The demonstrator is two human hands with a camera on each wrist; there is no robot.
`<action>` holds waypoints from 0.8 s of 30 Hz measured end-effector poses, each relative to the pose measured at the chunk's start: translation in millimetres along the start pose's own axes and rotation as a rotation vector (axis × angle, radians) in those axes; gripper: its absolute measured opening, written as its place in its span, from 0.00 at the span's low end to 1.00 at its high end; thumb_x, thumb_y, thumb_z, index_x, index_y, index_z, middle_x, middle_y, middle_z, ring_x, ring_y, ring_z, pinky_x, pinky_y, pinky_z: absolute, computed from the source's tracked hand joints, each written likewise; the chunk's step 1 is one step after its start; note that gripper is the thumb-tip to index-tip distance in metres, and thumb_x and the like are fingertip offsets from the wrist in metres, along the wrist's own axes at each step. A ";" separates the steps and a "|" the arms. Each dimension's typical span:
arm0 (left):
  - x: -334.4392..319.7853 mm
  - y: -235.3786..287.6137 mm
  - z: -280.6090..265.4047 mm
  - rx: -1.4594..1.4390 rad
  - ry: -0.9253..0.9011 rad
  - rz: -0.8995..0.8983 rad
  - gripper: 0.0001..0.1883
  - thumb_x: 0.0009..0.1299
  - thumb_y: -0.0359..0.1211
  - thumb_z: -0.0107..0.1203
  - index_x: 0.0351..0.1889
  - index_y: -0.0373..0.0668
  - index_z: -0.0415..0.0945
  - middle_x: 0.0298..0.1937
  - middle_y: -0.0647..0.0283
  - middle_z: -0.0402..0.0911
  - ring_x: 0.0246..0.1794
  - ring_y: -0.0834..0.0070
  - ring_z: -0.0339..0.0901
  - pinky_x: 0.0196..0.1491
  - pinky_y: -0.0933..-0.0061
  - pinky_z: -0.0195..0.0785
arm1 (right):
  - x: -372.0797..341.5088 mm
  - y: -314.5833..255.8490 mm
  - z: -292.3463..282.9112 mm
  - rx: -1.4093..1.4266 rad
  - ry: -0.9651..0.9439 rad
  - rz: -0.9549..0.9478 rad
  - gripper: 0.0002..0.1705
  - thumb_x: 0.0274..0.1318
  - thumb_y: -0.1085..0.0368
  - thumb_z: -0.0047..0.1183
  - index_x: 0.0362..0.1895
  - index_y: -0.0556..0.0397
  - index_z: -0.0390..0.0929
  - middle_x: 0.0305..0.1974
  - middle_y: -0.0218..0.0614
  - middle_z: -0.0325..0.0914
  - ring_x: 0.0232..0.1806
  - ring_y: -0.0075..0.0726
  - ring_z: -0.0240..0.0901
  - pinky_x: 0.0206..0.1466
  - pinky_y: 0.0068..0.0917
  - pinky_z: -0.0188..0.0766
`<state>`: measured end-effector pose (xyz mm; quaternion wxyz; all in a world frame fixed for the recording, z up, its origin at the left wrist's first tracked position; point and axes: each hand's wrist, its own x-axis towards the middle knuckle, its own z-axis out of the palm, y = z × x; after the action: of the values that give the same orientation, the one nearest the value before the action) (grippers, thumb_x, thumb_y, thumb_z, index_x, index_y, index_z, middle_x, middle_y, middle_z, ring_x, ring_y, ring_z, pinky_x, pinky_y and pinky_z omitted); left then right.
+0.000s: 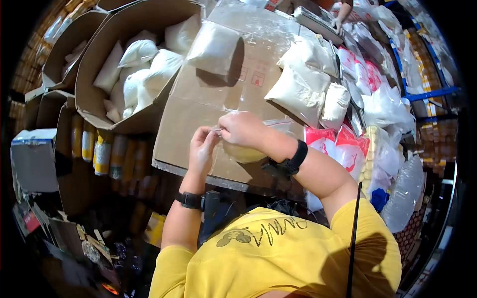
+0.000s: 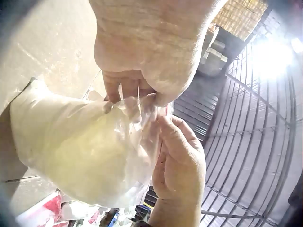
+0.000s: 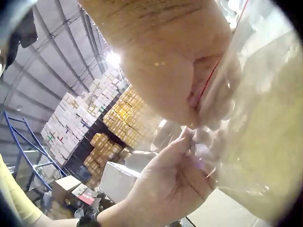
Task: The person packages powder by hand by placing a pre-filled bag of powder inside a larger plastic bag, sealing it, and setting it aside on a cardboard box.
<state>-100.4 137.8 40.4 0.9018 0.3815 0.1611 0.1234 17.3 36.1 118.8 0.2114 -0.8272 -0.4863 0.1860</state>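
I am watching the left hand and right hand pinching the edge of a clear, yellow-filled bag. It is sitting over cardboard, right of the left hand; the nearer right hand is partly covering it, hiding its long axis.

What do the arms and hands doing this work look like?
They are a person's. The left hand and right hand wear no gloves, and the yellow sleeves are short. Near the hand, the left arm has a black band; the right arm has a black strap with a dark, bulky piece.
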 end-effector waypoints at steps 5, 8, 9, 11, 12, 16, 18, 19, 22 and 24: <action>-0.6 1.3 -5.2 0.052 -0.015 -0.025 0.03 0.67 0.27 0.49 0.38 0.39 0.69 0.36 0.67 0.74 0.37 0.80 0.70 0.45 0.78 0.64 | 2.0 -3.1 1.9 -0.049 -0.027 0.023 0.11 0.41 0.59 0.49 0.23 0.53 0.76 0.25 0.46 0.76 0.30 0.53 0.73 0.33 0.45 0.69; -0.8 1.1 -0.3 0.086 -0.011 0.007 0.03 0.67 0.26 0.49 0.37 0.40 0.69 0.36 0.67 0.74 0.37 0.81 0.70 0.45 0.79 0.63 | 1.4 -3.1 1.0 0.004 -0.038 0.066 0.11 0.41 0.59 0.48 0.23 0.53 0.77 0.25 0.46 0.76 0.30 0.53 0.73 0.33 0.44 0.69; 0.9 -0.1 -1.1 0.150 -0.020 0.013 0.02 0.67 0.25 0.48 0.37 0.39 0.69 0.35 0.67 0.74 0.37 0.81 0.70 0.46 0.79 0.63 | 1.1 -2.8 0.7 -0.003 -0.055 0.060 0.12 0.41 0.59 0.48 0.23 0.53 0.77 0.25 0.46 0.76 0.30 0.53 0.73 0.33 0.45 0.69; 1.2 4.1 0.0 0.186 -0.047 -0.001 0.02 0.66 0.25 0.48 0.36 0.40 0.69 0.34 0.67 0.74 0.37 0.81 0.70 0.46 0.79 0.63 | 0.3 -1.8 -0.8 -0.018 -0.091 0.047 0.12 0.42 0.58 0.48 0.24 0.54 0.77 0.25 0.46 0.76 0.30 0.53 0.73 0.33 0.45 0.69; 0.8 5.8 -0.1 0.205 -0.058 -0.009 0.02 0.66 0.24 0.48 0.36 0.40 0.69 0.34 0.67 0.74 0.37 0.81 0.70 0.45 0.79 0.63 | -1.1 0.1 -4.7 -0.042 -0.115 0.037 0.12 0.42 0.58 0.47 0.24 0.54 0.76 0.25 0.46 0.75 0.30 0.53 0.73 0.33 0.45 0.69; 4.6 5.1 -3.4 0.160 -0.057 -0.028 0.01 0.66 0.25 0.49 0.34 0.40 0.69 0.34 0.67 0.75 0.37 0.81 0.71 0.44 0.79 0.64 | -27.3 29.1 -31.8 -0.030 -0.083 0.001 0.12 0.47 0.59 0.46 0.24 0.55 0.72 0.24 0.45 0.71 0.30 0.53 0.69 0.34 0.44 0.64; 5.3 7.3 -2.6 0.128 -0.046 -0.066 0.01 0.66 0.25 0.49 0.33 0.41 0.69 0.34 0.66 0.75 0.36 0.81 0.71 0.43 0.79 0.64 | -52.7 51.4 -52.0 -0.050 -0.025 -0.046 0.12 0.49 0.59 0.46 0.25 0.56 0.72 0.25 0.45 0.72 0.30 0.53 0.69 0.35 0.43 0.65; 5.1 8.1 -2.4 0.124 -0.042 -0.077 0.01 0.66 0.25 0.49 0.33 0.41 0.69 0.35 0.66 0.75 0.36 0.81 0.71 0.43 0.79 0.64 | -65.4 62.0 -59.1 -0.039 -0.002 0.003 0.12 0.49 0.60 0.47 0.26 0.56 0.73 0.25 0.45 0.72 0.30 0.50 0.69 0.35 0.40 0.66; 7.0 10.7 -1.4 0.131 -0.046 -0.117 0.01 0.66 0.26 0.48 0.33 0.41 0.69 0.35 0.65 0.76 0.35 0.80 0.71 0.43 0.78 0.65 | -101.0 78.8 -78.6 0.087 0.040 0.226 0.10 0.51 0.62 0.48 0.28 0.56 0.74 0.25 0.42 0.73 0.29 0.40 0.70 0.35 0.32 0.66; 6.4 13.0 -2.7 0.147 -0.059 -0.146 0.01 0.67 0.26 0.48 0.33 0.41 0.68 0.34 0.65 0.75 0.35 0.80 0.71 0.43 0.77 0.65 | -115.8 88.0 -78.8 0.225 0.136 0.348 0.09 0.52 0.64 0.48 0.29 0.57 0.74 0.26 0.38 0.74 0.29 0.33 0.70 0.36 0.29 0.66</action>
<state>-96.9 150.6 46.8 0.8824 0.4372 0.1705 0.0341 68.6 -117.9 150.2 0.2993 -0.8805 -0.2968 0.2167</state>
